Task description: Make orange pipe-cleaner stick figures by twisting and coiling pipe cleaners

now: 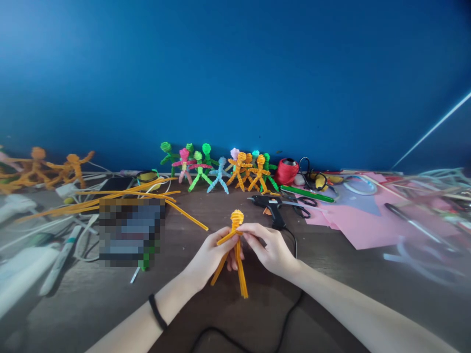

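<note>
The forearms (353, 298) are cut off by the bottom edge. The left hand (216, 247) and right hand (270, 249) pinch an orange figure (236, 222) between them, fingers hiding much of its torso, above the worktop (324, 323). Leftward, pixelation masks a dark object (132, 230). Behind, far-left orange figures (38, 166) blur.

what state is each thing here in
orange figure, held, legs straight
left hand, gripping the figure
right hand, pinching the figure
back-row figures, standing
orange pipe cleaners, loose
glue gun, on its side
red roll, wound
pink paper, flat
black wristband, worn
pixelated object, can't tell
</note>
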Tool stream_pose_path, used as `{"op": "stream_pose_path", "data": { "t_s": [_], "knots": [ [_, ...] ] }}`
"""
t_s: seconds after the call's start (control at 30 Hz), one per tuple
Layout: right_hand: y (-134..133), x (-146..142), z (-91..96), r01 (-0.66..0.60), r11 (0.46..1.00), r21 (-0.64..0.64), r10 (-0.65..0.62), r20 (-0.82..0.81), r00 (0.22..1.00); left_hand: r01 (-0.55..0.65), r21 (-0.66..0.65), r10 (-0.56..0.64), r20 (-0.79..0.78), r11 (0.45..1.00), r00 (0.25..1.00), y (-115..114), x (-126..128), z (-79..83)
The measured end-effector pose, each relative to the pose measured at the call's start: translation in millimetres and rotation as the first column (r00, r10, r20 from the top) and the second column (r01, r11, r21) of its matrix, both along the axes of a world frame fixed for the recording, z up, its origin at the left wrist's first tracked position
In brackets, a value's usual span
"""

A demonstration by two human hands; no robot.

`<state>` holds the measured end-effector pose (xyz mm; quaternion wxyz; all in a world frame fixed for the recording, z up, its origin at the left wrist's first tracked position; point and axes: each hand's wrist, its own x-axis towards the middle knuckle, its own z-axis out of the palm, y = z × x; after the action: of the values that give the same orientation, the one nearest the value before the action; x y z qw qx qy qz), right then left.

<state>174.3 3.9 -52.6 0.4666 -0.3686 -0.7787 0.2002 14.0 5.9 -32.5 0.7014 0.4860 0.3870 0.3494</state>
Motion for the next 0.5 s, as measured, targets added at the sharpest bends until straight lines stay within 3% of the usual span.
{"op": "stream_pose_path", "data": {
  "t_s": [0.27, 0.5],
  "knots": [
    [-1.1, 0.7, 1.8, -0.021, 1.0, 0.011, 0.021, 0.036, 0.999, -0.001, -0.062, 0.003, 0.034, 0.998, 0.999, 0.1, -1.3, 1.1],
    [-1.7, 1.2, 1.9, -0.102, 0.993, 0.056, 0.097, 0.089, 0.991, -0.022, 0.011, 0.021, 0.057, 1.0, 0.998, 0.2, -1.4, -2.7]
  ]
}}
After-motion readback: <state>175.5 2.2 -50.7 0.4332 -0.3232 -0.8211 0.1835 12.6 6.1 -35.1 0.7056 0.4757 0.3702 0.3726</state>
